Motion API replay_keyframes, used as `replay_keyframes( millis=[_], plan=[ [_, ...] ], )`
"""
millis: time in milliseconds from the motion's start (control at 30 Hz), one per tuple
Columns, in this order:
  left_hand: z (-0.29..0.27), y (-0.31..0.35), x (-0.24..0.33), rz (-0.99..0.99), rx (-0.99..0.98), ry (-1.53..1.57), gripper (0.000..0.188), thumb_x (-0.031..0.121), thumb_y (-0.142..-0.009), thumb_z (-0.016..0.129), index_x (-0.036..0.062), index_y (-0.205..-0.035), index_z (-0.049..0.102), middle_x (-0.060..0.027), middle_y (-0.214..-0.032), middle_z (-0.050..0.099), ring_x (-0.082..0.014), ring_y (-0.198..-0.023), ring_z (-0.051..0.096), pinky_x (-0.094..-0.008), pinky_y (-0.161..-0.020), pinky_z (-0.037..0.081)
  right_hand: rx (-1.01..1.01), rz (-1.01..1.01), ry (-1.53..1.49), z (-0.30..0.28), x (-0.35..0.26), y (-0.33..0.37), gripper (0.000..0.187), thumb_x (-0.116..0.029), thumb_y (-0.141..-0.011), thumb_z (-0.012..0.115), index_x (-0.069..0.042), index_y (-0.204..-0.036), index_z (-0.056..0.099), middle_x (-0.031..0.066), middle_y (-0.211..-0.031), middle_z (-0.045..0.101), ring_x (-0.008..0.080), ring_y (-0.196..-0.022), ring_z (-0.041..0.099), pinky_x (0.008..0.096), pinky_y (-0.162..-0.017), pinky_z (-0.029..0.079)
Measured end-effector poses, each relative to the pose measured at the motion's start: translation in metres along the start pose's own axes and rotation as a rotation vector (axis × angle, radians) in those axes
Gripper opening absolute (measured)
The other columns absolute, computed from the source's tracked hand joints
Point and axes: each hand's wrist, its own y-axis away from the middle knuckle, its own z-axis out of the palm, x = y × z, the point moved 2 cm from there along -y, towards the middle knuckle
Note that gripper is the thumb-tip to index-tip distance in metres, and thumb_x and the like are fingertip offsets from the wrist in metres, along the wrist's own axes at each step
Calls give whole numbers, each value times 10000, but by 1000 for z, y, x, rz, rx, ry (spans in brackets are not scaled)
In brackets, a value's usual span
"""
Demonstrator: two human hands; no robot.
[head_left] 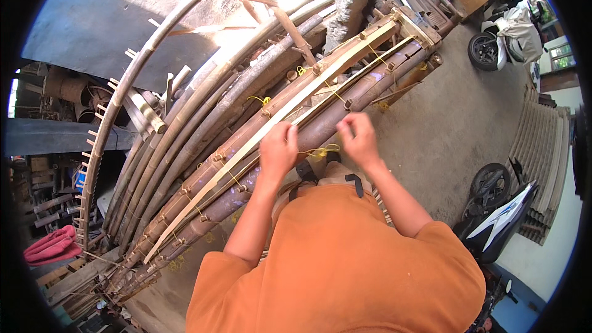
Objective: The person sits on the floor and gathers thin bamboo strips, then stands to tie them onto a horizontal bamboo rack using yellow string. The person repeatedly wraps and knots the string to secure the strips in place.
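Note:
My left hand (pixel 279 148) is closed, fingertips pressed together, over the long pale bamboo strip (pixel 246 145) on the wooden frame. To its right, my right hand (pixel 360 140) is raised in a pinch above the thick brown pole (pixel 320 126). Whatever either pinch holds is too small to make out. Between and just below the hands, a thin yellow string (pixel 322 149) hangs in a loose loop by the pole. More yellow string (pixel 333 92) ties the strip along the frame, where short wooden pegs (pixel 266 111) stick out.
Curved bamboo poles (pixel 185 129) lie stacked beyond the frame, beside a curved, pegged rail (pixel 102 142). A rough concrete post (pixel 350 3) rises behind. Motorbikes (pixel 509 34) stand at right, near stacked corrugated sheets (pixel 542 154). A red cloth (pixel 52 245) lies at far left.

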Motion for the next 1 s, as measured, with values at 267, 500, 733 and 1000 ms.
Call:
replay_keyframes(
  millis=[267,500,733,1000],
  plan=[
    [121,-55,19,93,4,-190,312,160,-879,635,59,-1171,599,-167,-1096,594,-359,-1044,552,-494,-897,394,-38,-65,6,-28,39,-69,194,-157,-920,568,8,-1013,608,102,-916,556,227,-840,561,353,-779,474],
    [147,-61,28,79,177,-327,171,210,-845,671,109,-940,570,-102,-950,546,-312,-950,524,-474,-798,343,-456,560,-1445,-29,-34,-143,364,-164,-1013,378,-39,-686,477,-15,-641,490,119,-512,385,276,-658,415],
    [149,-61,29,-10,126,-325,131,170,-824,680,113,-896,587,-94,-907,560,-307,-902,531,-458,-788,345,-1140,-4,-199,-35,38,-59,254,-229,-897,496,-9,-782,549,213,-730,582,356,-648,545,449,-659,461],
    [149,-61,23,-38,142,-308,77,147,-838,666,111,-883,615,-71,-875,602,-288,-903,562,-449,-816,338,-1084,-121,-365,-89,-41,-128,270,-242,-920,497,-15,-787,560,225,-760,600,438,-707,586,476,-632,469]
  ],
)
